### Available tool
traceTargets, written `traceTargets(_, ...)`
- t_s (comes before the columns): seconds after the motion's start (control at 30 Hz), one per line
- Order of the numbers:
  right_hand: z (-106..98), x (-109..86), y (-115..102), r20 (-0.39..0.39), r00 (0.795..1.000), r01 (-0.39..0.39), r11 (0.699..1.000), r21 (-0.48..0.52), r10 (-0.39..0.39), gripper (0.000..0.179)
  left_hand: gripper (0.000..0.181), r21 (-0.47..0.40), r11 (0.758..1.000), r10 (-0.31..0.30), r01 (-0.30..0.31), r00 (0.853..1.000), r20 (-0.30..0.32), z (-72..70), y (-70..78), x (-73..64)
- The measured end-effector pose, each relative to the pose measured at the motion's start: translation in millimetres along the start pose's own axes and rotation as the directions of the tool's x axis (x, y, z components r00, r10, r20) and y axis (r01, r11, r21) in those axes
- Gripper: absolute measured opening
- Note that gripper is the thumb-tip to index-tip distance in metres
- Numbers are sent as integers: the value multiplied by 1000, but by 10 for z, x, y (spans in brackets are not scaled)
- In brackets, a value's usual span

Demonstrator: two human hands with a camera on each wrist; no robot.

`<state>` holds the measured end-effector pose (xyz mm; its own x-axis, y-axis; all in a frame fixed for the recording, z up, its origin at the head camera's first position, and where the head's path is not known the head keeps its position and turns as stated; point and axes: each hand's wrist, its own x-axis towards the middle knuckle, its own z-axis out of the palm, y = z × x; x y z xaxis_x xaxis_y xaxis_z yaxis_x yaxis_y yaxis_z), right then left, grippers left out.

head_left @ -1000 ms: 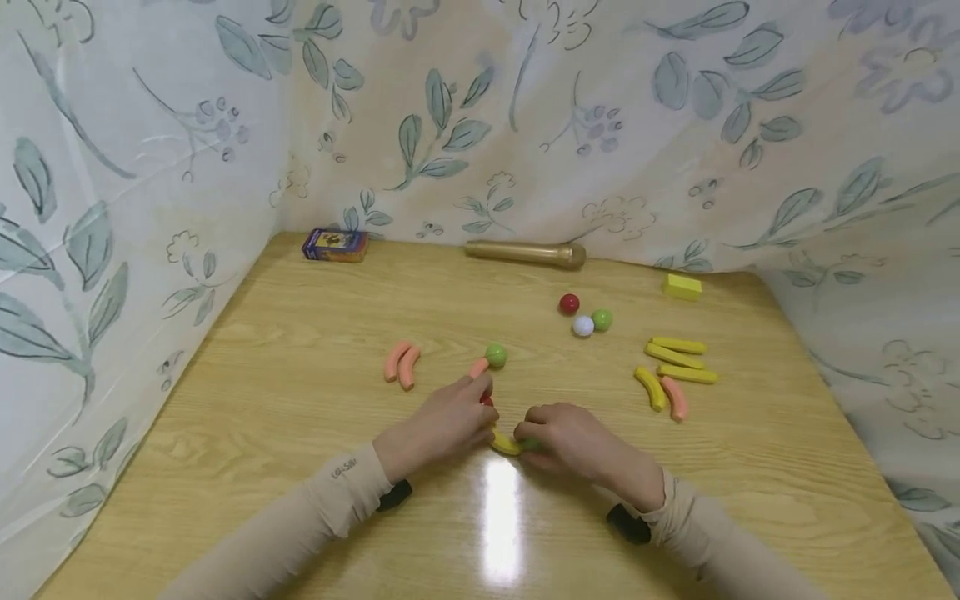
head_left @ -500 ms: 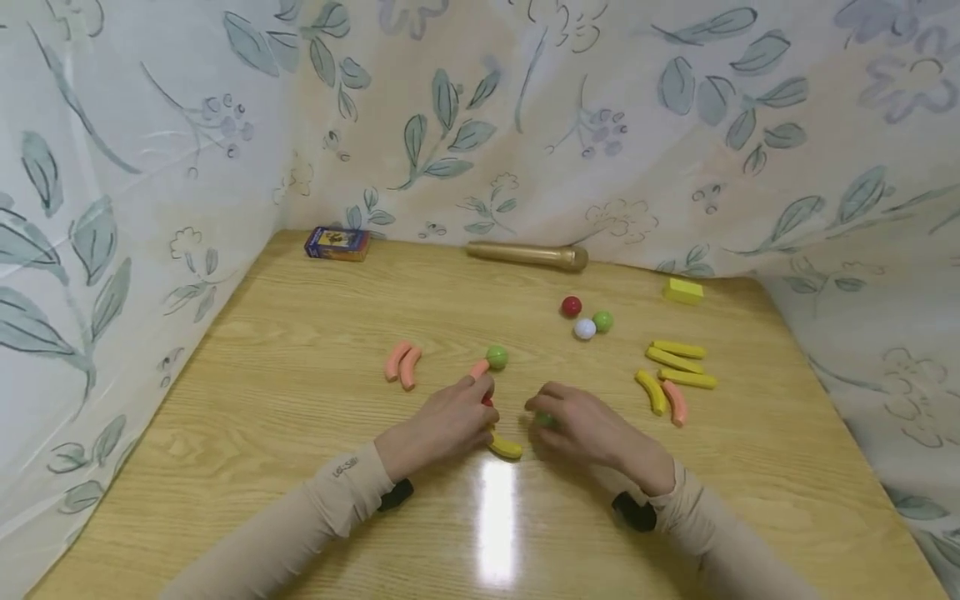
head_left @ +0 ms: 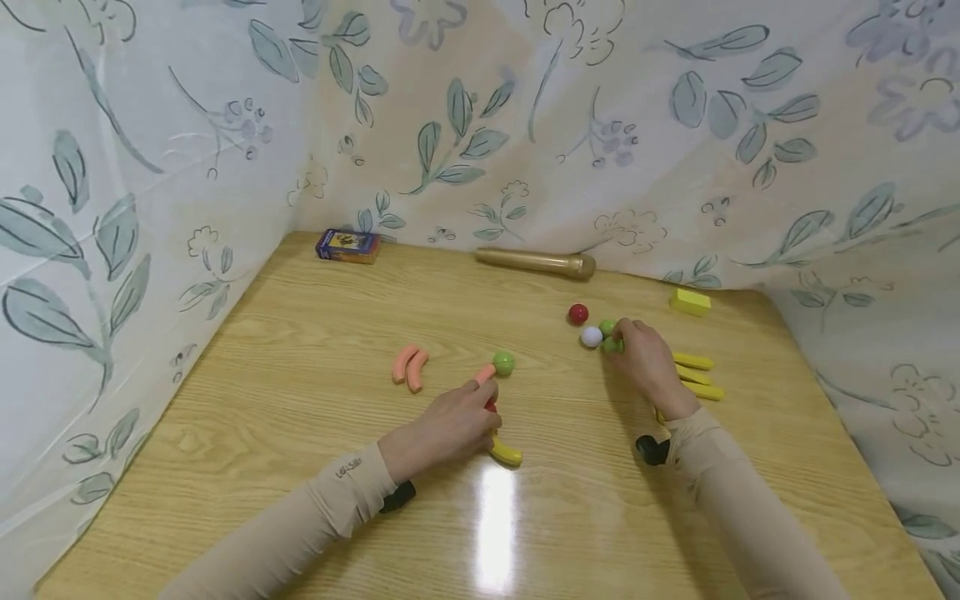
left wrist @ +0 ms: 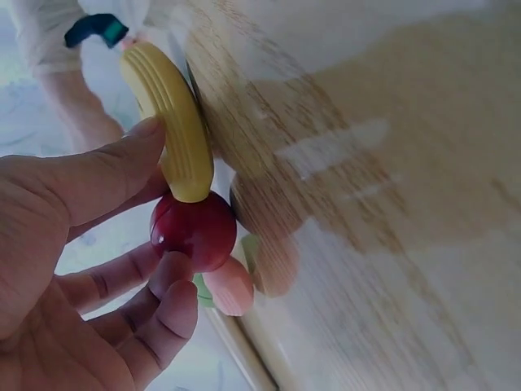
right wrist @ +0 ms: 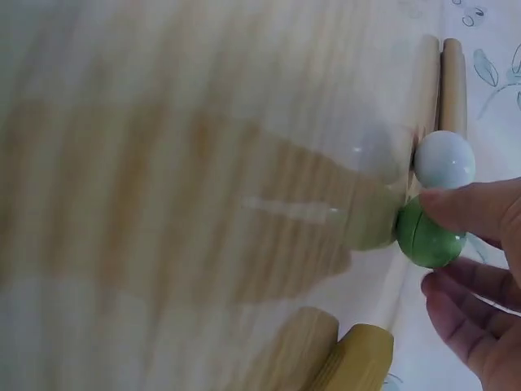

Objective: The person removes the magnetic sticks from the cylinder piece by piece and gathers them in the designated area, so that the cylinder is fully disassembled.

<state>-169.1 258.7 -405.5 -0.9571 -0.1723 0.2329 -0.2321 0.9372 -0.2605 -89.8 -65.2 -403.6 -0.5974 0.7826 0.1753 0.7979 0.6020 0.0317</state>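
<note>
My left hand point(head_left: 453, 417) holds a curved yellow stick point(left wrist: 167, 110) and a red ball point(left wrist: 195, 232) set against its end. In the left wrist view the thumb lies on the stick and fingertips touch the ball. A curved pink stick point(head_left: 485, 374) leads from the ball's far side to a green ball point(head_left: 504, 362). Over at the right, my right hand point(head_left: 647, 358) pinches another green ball point(right wrist: 431, 235) between thumb and fingers. It is beside a white ball point(head_left: 591, 337) and a third green ball point(head_left: 607, 327); whether they touch is unclear.
Two curved pink sticks point(head_left: 409, 367) lie left of centre. Several yellow sticks point(head_left: 697, 377) are partly behind my right hand. A loose red ball point(head_left: 578, 314), gold microphone-shaped object point(head_left: 536, 262), yellow block point(head_left: 690, 302) and small box point(head_left: 348, 246) lie farther back, before the patterned cloth.
My right hand has drawn the green ball away from the yellow stick's end and carried it right and back to the white and green balls. My left hand has stayed in place.
</note>
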Motion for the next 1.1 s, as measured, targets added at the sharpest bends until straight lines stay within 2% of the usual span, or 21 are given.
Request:
traceTargets(0.07, 11, -28, -29, -46, 999, 17, 1000, -10, -17, 21, 5, -9, 1000, -1, 1, 1000, 0, -8, 3, 1)
traceTargets(0.13, 20, -51, -123, -97, 992, 75, 997, -9, -76, 17, 4, -19, 1000, -7, 7, 1000, -17, -17, 6, 2)
traceTargets(0.2, 43, -61, -274, -123, 974, 189, 982, 1, -188, 15, 4, -27, 1000, -13, 12, 999, -45, -19, 7, 2)
traceTargets(0.23, 58, -61, -366, -116, 958, 263, 965, 11, -260, 17, 4, -31, 999, -14, 12, 998, -59, -21, 10, 3)
traceTargets(0.3, 104, -59, -553, -44, 911, 412, 910, 40, -410, 26, 4, -20, 1000, -5, 4, 997, -76, -12, 16, 7)
traceTargets(0.37, 164, -58, -713, 55, 841, 534, 841, 87, -539, 38, 5, 4, 1000, 14, -13, 997, -80, 4, 25, 11)
traceTargets(0.43, 213, -67, -828, 140, 776, 603, 789, 119, -615, 48, 8, 34, 999, 36, -33, 997, -72, 19, 36, 14)
traceTargets(0.47, 233, -75, -864, 167, 755, 620, 774, 131, -634, 51, 9, 50, 998, 46, -42, 996, -71, 28, 40, 15)
traceTargets(0.5, 251, -85, -882, 181, 745, 630, 766, 128, -643, 52, 10, 61, 997, 51, -47, 996, -69, 33, 45, 16)
traceTargets(0.53, 258, -101, -890, 182, 741, 638, 762, 110, -647, 52, 10, 70, 996, 57, -52, 996, -70, 38, 48, 18)
traceTargets(0.57, 256, -126, -885, 174, 747, 638, 765, 84, -642, 50, 9, 69, 996, 57, -52, 996, -73, 42, 49, 19)
traceTargets(0.7, 201, -296, -797, 95, 789, 610, 792, -11, -607, 36, 7, 20, 999, 36, -35, 996, -80, 43, 25, 32)
traceTargets(0.77, 161, -413, -757, 55, 799, 601, 799, -9, -599, 30, 7, -20, 1000, 17, -18, 996, -85, 34, 2, 47)
traceTargets(0.93, 138, -625, -752, 2, 803, 595, 803, 21, -595, 21, 11, -98, 995, -19, 12, 997, -69, -1, -40, 93)
traceTargets(1.1, 178, -667, -798, 18, 837, 547, 837, -17, -547, 25, 12, -137, 990, -41, 37, 999, -29, 11, -42, 96)
